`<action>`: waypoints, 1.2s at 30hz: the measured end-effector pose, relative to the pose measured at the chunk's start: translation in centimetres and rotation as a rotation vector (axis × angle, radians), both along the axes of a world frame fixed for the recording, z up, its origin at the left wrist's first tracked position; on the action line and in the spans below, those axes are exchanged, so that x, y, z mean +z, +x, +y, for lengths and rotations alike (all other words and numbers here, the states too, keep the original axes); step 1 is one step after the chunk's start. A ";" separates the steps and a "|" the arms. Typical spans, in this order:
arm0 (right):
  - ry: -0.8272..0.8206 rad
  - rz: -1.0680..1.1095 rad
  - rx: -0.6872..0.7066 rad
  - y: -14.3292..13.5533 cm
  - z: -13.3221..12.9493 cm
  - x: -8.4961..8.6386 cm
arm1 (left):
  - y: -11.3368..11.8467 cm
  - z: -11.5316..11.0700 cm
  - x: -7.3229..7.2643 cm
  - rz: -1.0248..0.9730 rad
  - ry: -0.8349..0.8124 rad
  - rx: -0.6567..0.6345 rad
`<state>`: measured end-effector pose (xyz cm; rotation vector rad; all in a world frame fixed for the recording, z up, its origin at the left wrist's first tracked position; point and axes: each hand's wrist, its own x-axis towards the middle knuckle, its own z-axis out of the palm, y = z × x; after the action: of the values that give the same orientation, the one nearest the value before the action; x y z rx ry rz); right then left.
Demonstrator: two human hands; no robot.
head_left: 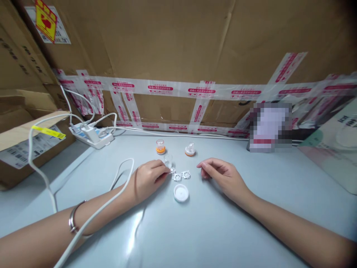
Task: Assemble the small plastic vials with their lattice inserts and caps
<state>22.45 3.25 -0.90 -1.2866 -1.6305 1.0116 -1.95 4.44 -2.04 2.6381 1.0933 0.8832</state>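
Note:
On the table, my left hand has its thumb and fingers closed at the edge of a small white spoked part. Two similar parts, a middle one and a right one, lie beside it. Just behind these is a clear plastic dome. A round white shallow cap rests nearer to me. To the right of the parts hovers my right hand, its fingers loosely curled, with nothing visible in them. Farther back stand an orange-based clear piece and a white-and-orange piece with a clear top.
A white cable passes over my left forearm. At the left are a power strip and an open cardboard box. Large taped cardboard walls the back. A blurred-out upright object stands at the right rear.

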 end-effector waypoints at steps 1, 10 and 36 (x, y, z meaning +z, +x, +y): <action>0.022 0.008 -0.017 0.0 -0.1 0.0 | 0.2 -0.2 0.4 -0.061 -0.032 0.001; -0.048 0.236 0.114 -3.9 -1.9 1.6 | 2.8 -2.8 2.4 -0.906 -0.904 -0.036; -0.278 0.444 -0.052 -2.7 -0.8 0.6 | 0.9 -0.3 0.4 -0.055 -0.081 -0.074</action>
<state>19.79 2.41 -0.34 -1.1652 -1.1428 1.4128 -1.08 4.15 -1.65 2.5553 0.9904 0.8719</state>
